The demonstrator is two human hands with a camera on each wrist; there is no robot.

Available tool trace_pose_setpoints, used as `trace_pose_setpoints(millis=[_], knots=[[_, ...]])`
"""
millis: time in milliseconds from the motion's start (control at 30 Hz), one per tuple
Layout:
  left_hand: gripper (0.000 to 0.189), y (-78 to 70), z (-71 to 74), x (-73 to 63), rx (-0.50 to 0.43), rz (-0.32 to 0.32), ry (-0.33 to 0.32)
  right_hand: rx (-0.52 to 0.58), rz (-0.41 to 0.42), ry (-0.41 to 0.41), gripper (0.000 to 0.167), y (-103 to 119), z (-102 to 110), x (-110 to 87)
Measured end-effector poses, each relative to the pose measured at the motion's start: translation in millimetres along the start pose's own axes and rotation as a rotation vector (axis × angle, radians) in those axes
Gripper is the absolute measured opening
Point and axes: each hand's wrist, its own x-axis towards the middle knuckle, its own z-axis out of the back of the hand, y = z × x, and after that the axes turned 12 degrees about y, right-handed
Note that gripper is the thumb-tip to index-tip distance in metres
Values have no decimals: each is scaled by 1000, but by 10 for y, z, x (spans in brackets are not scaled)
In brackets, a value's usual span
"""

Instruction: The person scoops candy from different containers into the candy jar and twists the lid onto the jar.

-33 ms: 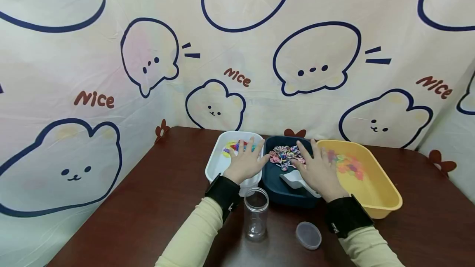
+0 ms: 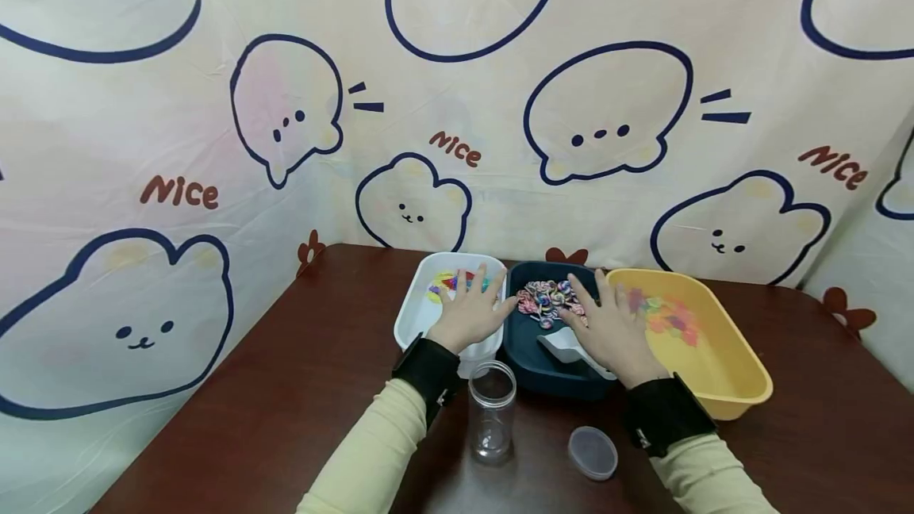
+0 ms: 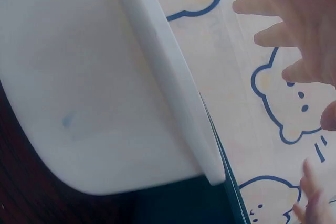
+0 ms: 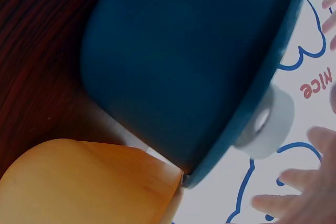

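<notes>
Nearest, two pale yellow sleeves (image 2: 371, 458) reach forward over one dark brown table (image 2: 271, 387), each ending in a black wristband, two in all (image 2: 428, 375). Between the forearms, one clear jar (image 2: 492, 427) stands upright, its mouth uncovered, and one round translucent lid (image 2: 593, 454) lies apart from it, to the right. Beyond stand three bins side by side: one white (image 2: 408, 331), one dark blue (image 2: 524, 347), one yellow (image 2: 721, 355). Two hands hang above them, fingers straight and spread, holding nothing: the left hand (image 2: 469, 316) over the white bin, the right hand (image 2: 620, 333) over the right side of the blue one, near the yellow. One white scoop (image 2: 560, 343) lies in the blue bin, its handle reaching past the rim. Farther inside that bin sits one heap of swirled multicoloured pieces (image 2: 548, 300), too crowded to count. Small colourful pieces (image 2: 443, 288) lie in the white bin, and one scattered translucent group (image 2: 674, 320) in the yellow. Behind everything hangs a cartoon backdrop (image 2: 500, 205) with three "Nice" words and three red-brown flowers.
</notes>
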Motion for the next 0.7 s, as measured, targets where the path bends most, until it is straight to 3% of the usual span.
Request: trace_pose_setpoints(millis=[433, 700], knots=[[65, 69, 10, -65, -26, -17, -10, 33, -10, 21, 69, 60, 63, -63], [67, 76, -14, -97, -27, 1, -10, 73, -43, 76, 71, 4, 102, -66]])
